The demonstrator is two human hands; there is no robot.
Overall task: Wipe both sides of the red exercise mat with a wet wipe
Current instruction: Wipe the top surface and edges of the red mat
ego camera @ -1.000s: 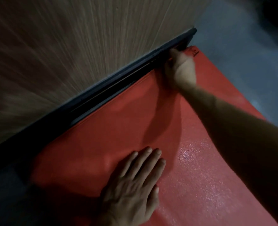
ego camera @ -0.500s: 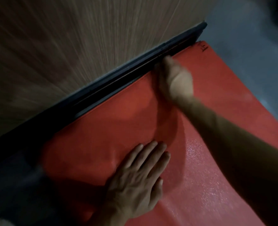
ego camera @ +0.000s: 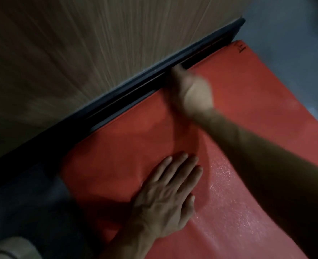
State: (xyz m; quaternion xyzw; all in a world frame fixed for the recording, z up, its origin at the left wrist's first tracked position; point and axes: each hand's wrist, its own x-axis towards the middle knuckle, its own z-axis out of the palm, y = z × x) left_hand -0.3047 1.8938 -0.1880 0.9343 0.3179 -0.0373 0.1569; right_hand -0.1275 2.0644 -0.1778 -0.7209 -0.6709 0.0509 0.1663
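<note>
Red exercise mat lying flat on grey floor, its far long edge just beside the dark baseboard of a wood-grain panel. Glistening speckles mark the mat surface near my right forearm. My left hand rests palm down on the mat, fingers straight and close together, pointing toward the panel. My right hand sits at the mat's far edge by the baseboard; motion blur hides its fingers, so I cannot tell whether they hold anything. A small dark mark sits at the mat's far corner.
</note>
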